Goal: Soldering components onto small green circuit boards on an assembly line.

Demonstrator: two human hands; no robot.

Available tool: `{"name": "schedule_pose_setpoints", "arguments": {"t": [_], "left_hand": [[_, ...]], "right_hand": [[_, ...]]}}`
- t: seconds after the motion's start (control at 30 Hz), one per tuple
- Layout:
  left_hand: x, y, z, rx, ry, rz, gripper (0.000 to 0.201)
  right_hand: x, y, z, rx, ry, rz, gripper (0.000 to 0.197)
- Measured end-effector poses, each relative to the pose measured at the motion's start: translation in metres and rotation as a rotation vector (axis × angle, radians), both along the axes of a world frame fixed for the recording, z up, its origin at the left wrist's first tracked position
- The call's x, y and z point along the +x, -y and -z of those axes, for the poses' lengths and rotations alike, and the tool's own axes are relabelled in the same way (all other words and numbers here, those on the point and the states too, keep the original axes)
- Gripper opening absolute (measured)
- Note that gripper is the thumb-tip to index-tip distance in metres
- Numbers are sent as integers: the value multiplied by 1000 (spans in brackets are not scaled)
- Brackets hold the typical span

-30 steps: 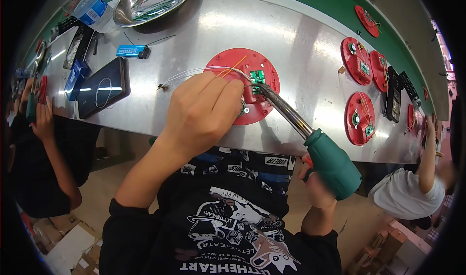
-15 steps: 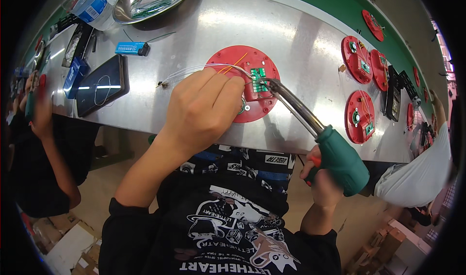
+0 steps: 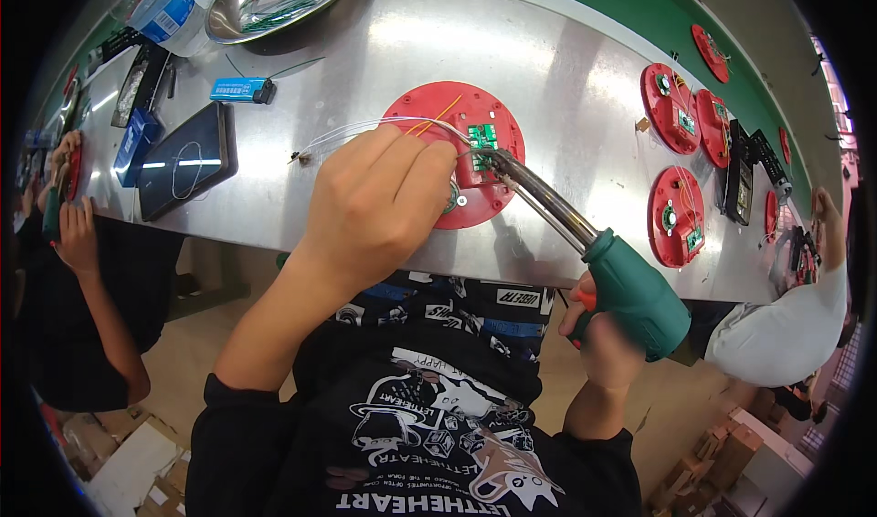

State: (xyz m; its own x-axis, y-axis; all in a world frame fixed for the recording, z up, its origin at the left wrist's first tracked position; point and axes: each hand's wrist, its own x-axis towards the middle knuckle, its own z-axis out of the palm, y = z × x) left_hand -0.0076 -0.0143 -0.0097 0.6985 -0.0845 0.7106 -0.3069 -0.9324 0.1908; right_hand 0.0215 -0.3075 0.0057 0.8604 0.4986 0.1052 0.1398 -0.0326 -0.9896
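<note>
A round red plastic housing (image 3: 417, 97) lies on the metal bench with a small green circuit board (image 3: 482, 136) on it. My left hand (image 3: 370, 202) is over its left side, fingertips pinched together on thin wires (image 3: 352, 127) at the board's edge; the fingers hide the exact grip. My right hand (image 3: 610, 351) is wrapped round the handle of a green soldering gun (image 3: 639, 289). Its metal tip reaches the lower part of the board, close to my left fingertips. Orange wires (image 3: 445, 113) stick up from the housing.
To the left are a dark tablet-like slab (image 3: 187, 165), a blue lighter-like object (image 3: 241, 89), a steel bowl of green wires (image 3: 219, 19) and a plastic bottle (image 3: 169, 15). More red housings (image 3: 671, 243) lie at right. Co-workers' hands (image 3: 78, 234) show at both sides.
The soldering gun has shifted slightly left and up, its tip still at the board's lower part. My left hand keeps its pinch. The co-worker's hands at left have moved.
</note>
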Motion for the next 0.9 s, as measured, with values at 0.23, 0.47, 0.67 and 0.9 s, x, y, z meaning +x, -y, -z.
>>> {"name": "schedule_pose_setpoints", "arguments": {"t": [0.23, 0.47, 0.67, 0.9], "left_hand": [[-1, 0, 2, 10, 18, -7, 21], [0, -1, 2, 14, 22, -8, 22], [-2, -1, -1, 14, 1, -9, 23], [-1, -1, 2, 9, 5, 0, 23]], "right_hand": [[-2, -7, 0, 58, -21, 62, 47], [2, -6, -12, 17, -91, 34, 46], [4, -8, -13, 12, -54, 22, 52], [2, -3, -5, 88, 4, 59, 65]]}}
